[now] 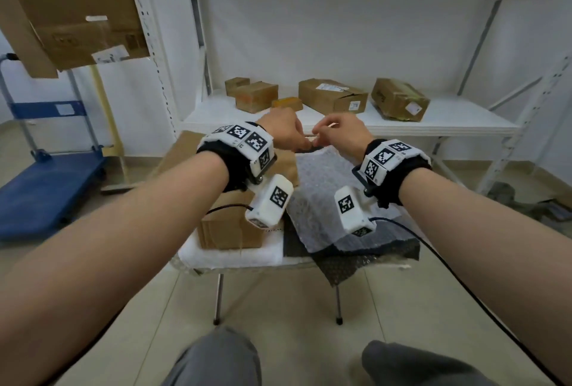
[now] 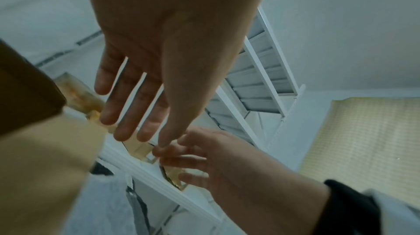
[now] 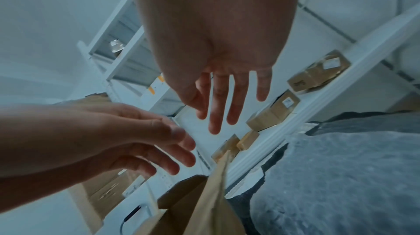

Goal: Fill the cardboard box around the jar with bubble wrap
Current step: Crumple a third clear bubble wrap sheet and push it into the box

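Note:
An open brown cardboard box (image 1: 229,227) stands on the left of the small table, its flap (image 2: 45,158) raised. A white bubble wrap sheet (image 1: 322,187) lies spread to its right, seen grey in the right wrist view (image 3: 341,176). My left hand (image 1: 284,132) and right hand (image 1: 337,135) hover side by side above the far edge of box and sheet, fingertips nearly meeting. Both wrist views show my left hand (image 2: 141,131) and right hand (image 3: 218,109) with straight, spread fingers holding nothing. The jar is hidden from every view.
A dark bubble wrap sheet (image 1: 356,258) hangs over the table's front right edge. Behind the table, a white shelf (image 1: 433,125) carries several cardboard parcels (image 1: 332,96). A blue trolley (image 1: 52,187) stands at left. A large cardboard piece (image 1: 71,8) hangs upper left.

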Available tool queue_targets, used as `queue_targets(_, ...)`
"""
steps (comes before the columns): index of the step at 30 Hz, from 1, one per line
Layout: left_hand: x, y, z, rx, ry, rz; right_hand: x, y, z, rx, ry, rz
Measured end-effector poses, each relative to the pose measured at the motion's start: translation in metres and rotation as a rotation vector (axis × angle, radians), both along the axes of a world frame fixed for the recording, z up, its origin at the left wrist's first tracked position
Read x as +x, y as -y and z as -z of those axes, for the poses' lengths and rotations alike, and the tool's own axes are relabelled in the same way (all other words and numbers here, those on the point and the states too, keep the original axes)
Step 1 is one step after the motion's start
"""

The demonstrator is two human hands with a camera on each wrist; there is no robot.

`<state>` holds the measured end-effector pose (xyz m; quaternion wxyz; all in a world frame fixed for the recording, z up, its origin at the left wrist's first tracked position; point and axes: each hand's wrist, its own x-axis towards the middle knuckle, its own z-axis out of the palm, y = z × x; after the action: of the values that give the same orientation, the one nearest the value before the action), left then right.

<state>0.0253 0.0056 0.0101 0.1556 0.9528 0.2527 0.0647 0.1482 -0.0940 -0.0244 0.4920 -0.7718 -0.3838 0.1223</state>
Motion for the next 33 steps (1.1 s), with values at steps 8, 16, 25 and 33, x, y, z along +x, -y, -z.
queue_targets(8, 0.055, 0.072, 0.066, -0.118, -0.060, 0.118, 0.039, 0.070, 0.048, -0.233, -0.095, 0.151)
queue_targets(16, 0.075, 0.080, 0.162, -0.110, -0.180, 0.076, 0.063, 0.088, 0.130, -0.270, -0.234, 0.283)
queue_targets(25, 0.071, 0.064, 0.220, -0.157, 0.208, 0.004, 0.097, 0.092, 0.203, 0.082, -0.464, 0.617)
queue_targets(33, 0.056, 0.055, 0.220, -0.329, 0.359, 0.099, 0.066, 0.118, 0.177, 0.105, -0.540, 0.640)
